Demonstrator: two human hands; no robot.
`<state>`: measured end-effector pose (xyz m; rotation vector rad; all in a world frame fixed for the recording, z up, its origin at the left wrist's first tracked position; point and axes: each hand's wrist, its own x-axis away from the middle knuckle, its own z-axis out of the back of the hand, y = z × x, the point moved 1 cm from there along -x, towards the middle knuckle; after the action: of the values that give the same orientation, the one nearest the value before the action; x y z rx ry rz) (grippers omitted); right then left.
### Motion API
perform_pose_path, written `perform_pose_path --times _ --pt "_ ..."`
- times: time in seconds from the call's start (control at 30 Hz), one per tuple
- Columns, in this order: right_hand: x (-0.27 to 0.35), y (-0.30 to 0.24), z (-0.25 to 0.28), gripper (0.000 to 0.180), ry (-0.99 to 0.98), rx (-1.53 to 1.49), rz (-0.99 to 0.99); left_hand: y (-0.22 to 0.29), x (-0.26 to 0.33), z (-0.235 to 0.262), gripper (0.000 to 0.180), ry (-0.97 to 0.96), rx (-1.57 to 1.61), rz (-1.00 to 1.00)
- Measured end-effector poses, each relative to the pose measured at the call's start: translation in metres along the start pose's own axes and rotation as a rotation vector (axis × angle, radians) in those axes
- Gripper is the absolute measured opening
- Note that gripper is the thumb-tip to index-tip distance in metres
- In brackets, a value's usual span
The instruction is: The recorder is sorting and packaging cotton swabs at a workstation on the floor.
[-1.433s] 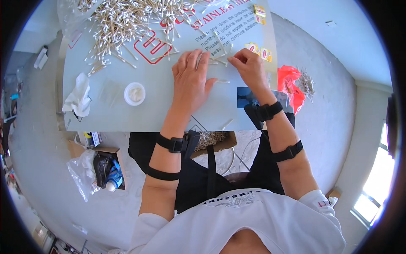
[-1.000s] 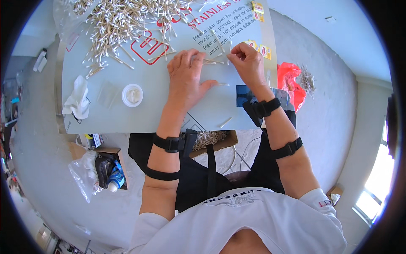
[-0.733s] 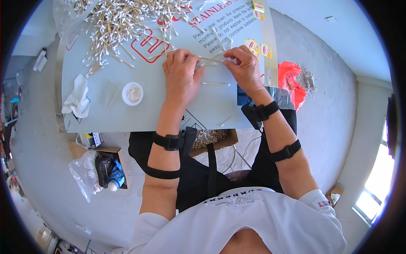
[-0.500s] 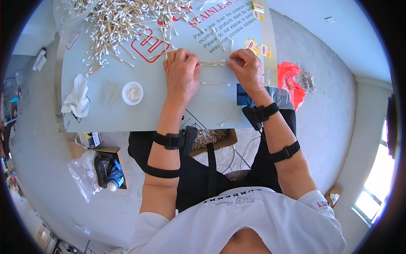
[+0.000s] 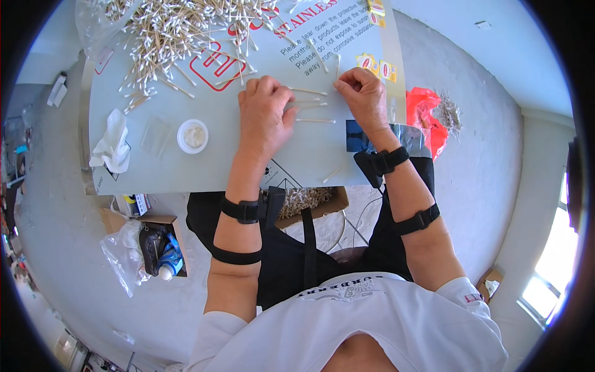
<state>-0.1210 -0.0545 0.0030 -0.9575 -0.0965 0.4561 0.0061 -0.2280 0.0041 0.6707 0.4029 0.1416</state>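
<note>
My left hand (image 5: pixel 266 115) rests on the sheet-covered table with its fingers curled. A few cotton swabs (image 5: pixel 308 92) stick out to the right from between its thumb and fingers, fanned slightly apart. Just below them, a single cotton swab (image 5: pixel 317 121) lies crosswise near the thumb. Across a small gap, my right hand (image 5: pixel 364 99) has thumb and forefinger drawn together; whether something small is between them is hidden. An upright-lying swab (image 5: pixel 338 64) ends close to those fingertips. At the far left spreads a large heap of cotton swabs (image 5: pixel 167 37).
Left of my hands are a round white tub (image 5: pixel 193 136), a clear plastic piece (image 5: pixel 156 137) and a crumpled tissue (image 5: pixel 114 141). Yellow packets (image 5: pixel 388 70) lie at the right edge. Below the table stand a box of swabs (image 5: pixel 310 203) and a carton with a bottle (image 5: pixel 170 257).
My right hand's fingertips have come away from the swabs' right ends. Those swabs are now spread apart beside my left hand, whose thumb has moved slightly downward.
</note>
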Motion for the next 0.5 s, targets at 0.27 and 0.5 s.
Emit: perform_pose_path --times 0.27,0.5 --pt "-0.016 -0.019 0.001 0.03 -0.018 0.379 -0.221 0.022 0.001 -0.003 0.041 0.018 -0.002 -0.05" --pt "-0.017 -0.01 0.006 0.023 -0.018 0.372 -0.225 0.024 0.003 -0.009 0.043 -0.117 -0.031 -0.094"
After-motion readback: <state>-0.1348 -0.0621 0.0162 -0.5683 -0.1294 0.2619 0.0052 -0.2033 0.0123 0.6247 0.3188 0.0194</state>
